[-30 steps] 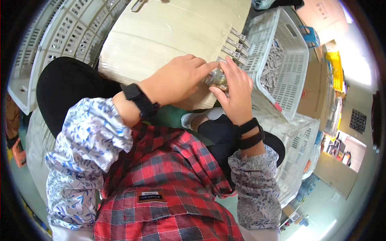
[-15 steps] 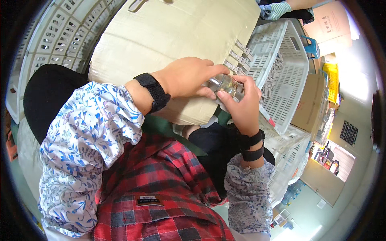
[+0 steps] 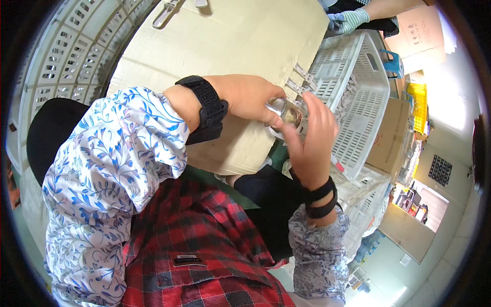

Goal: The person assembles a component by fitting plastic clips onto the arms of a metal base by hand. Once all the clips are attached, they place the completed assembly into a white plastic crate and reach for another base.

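Observation:
A small clear glass jar with something brownish inside lies tilted between my hands, over the right edge of a cardboard-covered worktop. My left hand is closed around its left end, thumb below and fingers above. My right hand is at the jar's other end, thumb and fingers apart around it and slightly blurred; any light contact is hard to make out. Just beyond the jar, several small grey clip-like parts lie in a row on the cardboard.
A white plastic crate holding many grey parts stands to the right. Another perforated crate is at the left. Grey pieces lie at the worktop's far side. Another person's gloved hand shows at the top right, near cardboard boxes.
My right hand has loosened from the jar, its fingers spreading apart. My left hand keeps its hold, and the jar has shifted slightly.

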A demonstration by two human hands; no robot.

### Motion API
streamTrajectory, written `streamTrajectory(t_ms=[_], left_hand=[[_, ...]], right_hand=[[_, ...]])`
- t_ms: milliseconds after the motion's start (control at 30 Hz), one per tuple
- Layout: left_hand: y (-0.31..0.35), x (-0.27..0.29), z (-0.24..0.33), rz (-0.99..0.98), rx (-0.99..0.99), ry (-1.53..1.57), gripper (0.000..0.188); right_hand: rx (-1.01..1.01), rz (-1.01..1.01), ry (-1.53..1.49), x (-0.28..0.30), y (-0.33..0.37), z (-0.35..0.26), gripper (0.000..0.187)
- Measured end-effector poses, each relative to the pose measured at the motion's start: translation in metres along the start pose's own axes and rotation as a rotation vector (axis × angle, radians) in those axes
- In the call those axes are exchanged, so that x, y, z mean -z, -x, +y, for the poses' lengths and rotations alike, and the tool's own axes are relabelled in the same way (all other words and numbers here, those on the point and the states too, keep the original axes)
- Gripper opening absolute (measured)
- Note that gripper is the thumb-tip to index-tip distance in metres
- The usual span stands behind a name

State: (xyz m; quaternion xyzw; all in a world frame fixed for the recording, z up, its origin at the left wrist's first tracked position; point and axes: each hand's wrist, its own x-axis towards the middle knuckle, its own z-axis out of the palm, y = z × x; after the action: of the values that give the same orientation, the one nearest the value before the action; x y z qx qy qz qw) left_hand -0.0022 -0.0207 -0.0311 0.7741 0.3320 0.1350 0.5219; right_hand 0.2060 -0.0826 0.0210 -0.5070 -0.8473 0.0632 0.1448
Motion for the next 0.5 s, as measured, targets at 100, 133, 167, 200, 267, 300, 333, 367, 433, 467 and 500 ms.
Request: streamTrajectory(t_ms=[100, 133, 167, 200, 267, 300, 333, 367, 433, 467, 500], left_hand=[[-0.006, 0.002, -0.004, -0.011, -0.003, 0.040, 0.063], [-0.009, 0.003, -0.003, -0.028, -0.007, 0.045, 0.062], [-0.010, 0.005, -0.002, -0.044, -0.010, 0.050, 0.062], [-0.012, 0.007, 0.000, -0.043, -0.014, 0.050, 0.062], [-0.015, 0.012, 0.003, -0.103, 0.036, 0.022, 0.064], [-0.015, 0.010, 0.002, -0.104, 0.035, 0.021, 0.064], [-0.015, 0.008, 0.002, -0.022, 0.022, -0.018, 0.065], [-0.015, 0.005, 0.002, 0.060, 0.008, -0.057, 0.065], [-0.012, 0.001, 0.001, 0.152, 0.025, -0.041, 0.064], [-0.009, 0.002, 0.003, 0.240, 0.047, -0.031, 0.064], [-0.006, 0.005, 0.001, 0.241, 0.050, -0.033, 0.064]], right_hand=[[0.051, -0.054, 0.125, 0.013, 0.007, -0.019, 0.073], [0.064, -0.083, 0.180, 0.011, 0.011, -0.019, 0.073], [0.078, -0.112, 0.234, 0.008, 0.013, -0.018, 0.073], [0.078, -0.110, 0.238, 0.005, 0.013, -0.014, 0.073], [0.063, -0.044, 0.182, -0.002, 0.012, -0.007, 0.073], [0.063, -0.043, 0.182, -0.002, 0.010, -0.004, 0.073], [0.068, -0.046, 0.164, 0.000, 0.008, -0.001, 0.073], [0.074, -0.050, 0.146, 0.001, 0.006, 0.002, 0.074], [0.077, -0.078, 0.122, 0.007, -0.002, 0.008, 0.074], [0.078, -0.101, 0.090, 0.009, -0.005, 0.010, 0.074], [0.080, -0.100, 0.087, 0.010, -0.008, 0.011, 0.074]])
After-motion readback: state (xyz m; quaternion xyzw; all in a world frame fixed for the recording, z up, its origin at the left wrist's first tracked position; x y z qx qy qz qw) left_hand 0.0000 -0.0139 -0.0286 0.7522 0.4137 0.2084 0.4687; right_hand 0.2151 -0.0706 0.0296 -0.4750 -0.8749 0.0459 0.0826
